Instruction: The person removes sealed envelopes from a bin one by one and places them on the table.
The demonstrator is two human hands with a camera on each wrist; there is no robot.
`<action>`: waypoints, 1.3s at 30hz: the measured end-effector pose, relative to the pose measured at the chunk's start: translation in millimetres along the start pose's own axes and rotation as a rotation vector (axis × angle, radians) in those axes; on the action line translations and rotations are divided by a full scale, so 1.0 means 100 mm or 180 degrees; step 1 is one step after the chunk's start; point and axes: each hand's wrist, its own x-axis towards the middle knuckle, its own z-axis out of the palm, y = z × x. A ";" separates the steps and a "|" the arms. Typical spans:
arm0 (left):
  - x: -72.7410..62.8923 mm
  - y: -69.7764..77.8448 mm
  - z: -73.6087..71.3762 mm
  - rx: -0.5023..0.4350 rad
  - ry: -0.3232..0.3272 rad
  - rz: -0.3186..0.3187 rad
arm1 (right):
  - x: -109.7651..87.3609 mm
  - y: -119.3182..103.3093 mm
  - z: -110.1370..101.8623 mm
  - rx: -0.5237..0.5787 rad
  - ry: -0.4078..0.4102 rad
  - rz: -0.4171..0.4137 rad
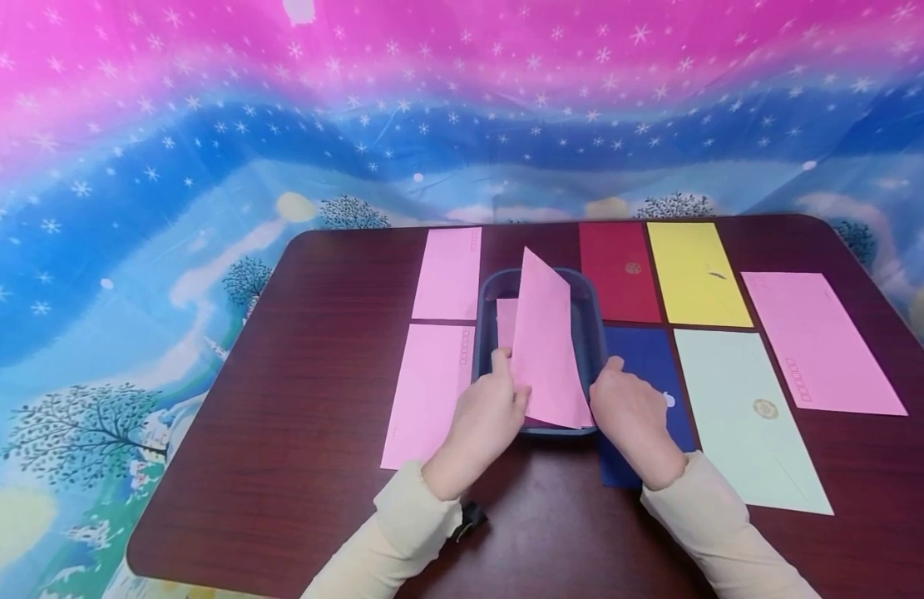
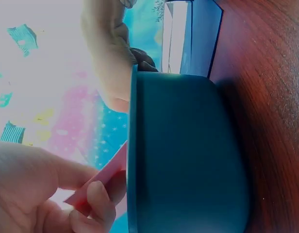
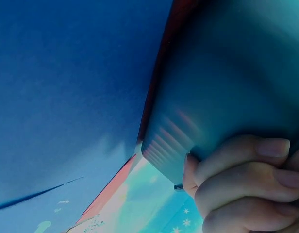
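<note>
A dark blue-grey plastic bin (image 1: 600, 333) stands mid-table, its outer wall (image 2: 188, 155) close in the left wrist view. Out of it rises a pink envelope (image 1: 547, 349), tilted, its lower edge inside the bin. My left hand (image 1: 486, 416) pinches this envelope's left edge between thumb and fingers, seen low in the left wrist view. Another pink piece (image 1: 506, 320) shows behind it in the bin. At the bin's right rim, my right hand (image 1: 634, 420) grips with curled fingers (image 3: 246, 189). Under that hand lies a blue envelope (image 1: 644, 374), partly covered.
Two pink envelopes (image 1: 450, 274) lie left of the bin, one behind the other. To its right are red (image 1: 619, 274), yellow (image 1: 697, 270) and pale green (image 1: 738, 416) envelopes, plus a pink one (image 1: 824, 341) near the table's right edge. A printed cloth (image 1: 462, 125) hangs behind.
</note>
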 end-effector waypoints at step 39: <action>0.83 -1.95 -0.54 -0.1787 0.1215 -0.1945 | 0.02 0.00 -0.02 0.0040 -0.0061 0.0099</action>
